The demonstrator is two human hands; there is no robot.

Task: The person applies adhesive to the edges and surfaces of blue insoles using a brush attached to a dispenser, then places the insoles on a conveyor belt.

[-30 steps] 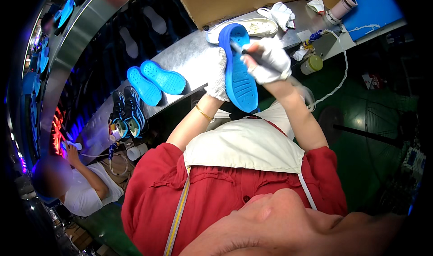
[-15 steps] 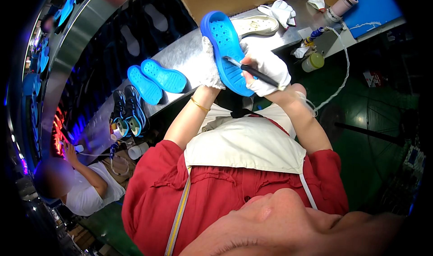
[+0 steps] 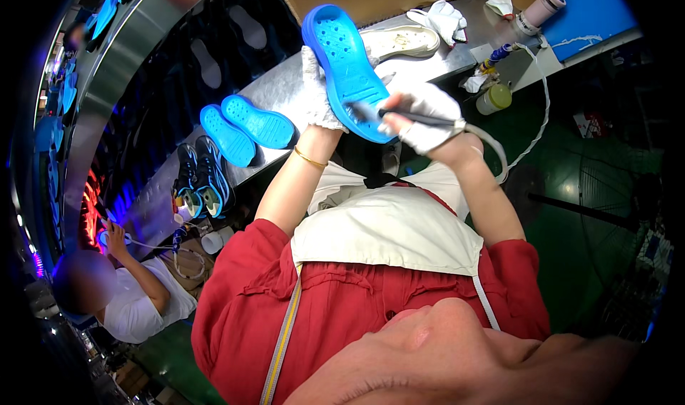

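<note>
A bright blue shoe sole (image 3: 346, 59) is tilted up above the bench edge, its hollow inner side with small holes facing me. My left hand (image 3: 319, 95), in a white glove, grips the sole along its left edge. In my right hand (image 3: 432, 113), gloved with bare fingertips, is a dark-handled brush (image 3: 415, 117) with a pale hose at its rear end. Blurred by motion, the brush head lies over the lower part of the sole; whether it touches there I cannot tell.
Two blue soles (image 3: 258, 122) lie on the metal bench (image 3: 282, 84), left of my hands. Beyond them stand black-and-blue shoes (image 3: 208, 177). A cream shoe-shaped piece (image 3: 399, 41), white cloth (image 3: 448, 21) and a lidded jar (image 3: 494, 99) are to the right. A co-worker (image 3: 146, 298) sits at left.
My left hand has shifted the sole left and slightly up. The brush head has moved lower on the sole, and its handle has swung flatter. The co-worker's hand has moved slightly.
</note>
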